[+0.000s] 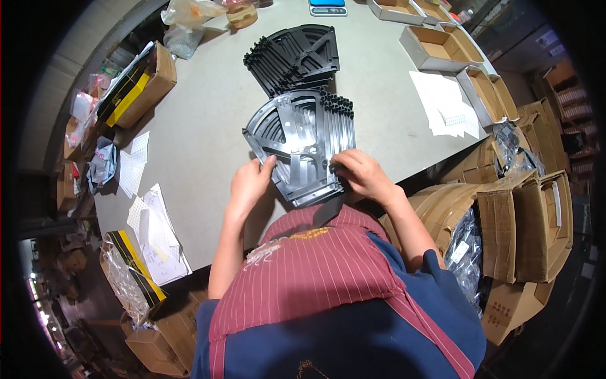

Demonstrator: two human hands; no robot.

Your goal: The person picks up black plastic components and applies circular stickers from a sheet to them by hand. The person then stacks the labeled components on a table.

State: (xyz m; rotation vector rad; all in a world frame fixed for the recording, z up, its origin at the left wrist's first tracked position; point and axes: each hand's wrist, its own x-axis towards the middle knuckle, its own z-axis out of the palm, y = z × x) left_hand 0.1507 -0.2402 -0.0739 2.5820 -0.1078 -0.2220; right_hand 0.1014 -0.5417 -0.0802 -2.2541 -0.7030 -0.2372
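A stack of black, fan-shaped plastic parts (297, 136) lies at the table's front edge, close against my apron. My left hand (251, 181) grips the stack's lower left side, thumb on top and fingers hidden beneath. On its right side my right hand (363, 174) has its fingers bent and pressed together at the stacked edges; whether they pinch a single part or something small is hidden. Just beyond, touching or nearly touching, lies a second stack of the same black fan-shaped parts (297, 57), turned the other way.
Open cardboard trays (435, 47) line the far right, near white papers (442, 101). More papers (154, 237) and a black-and-yellow box (129, 268) lie at left. A blue-topped scale (328, 9) stands at the back. Large cartons (499, 221) crowd my right side.
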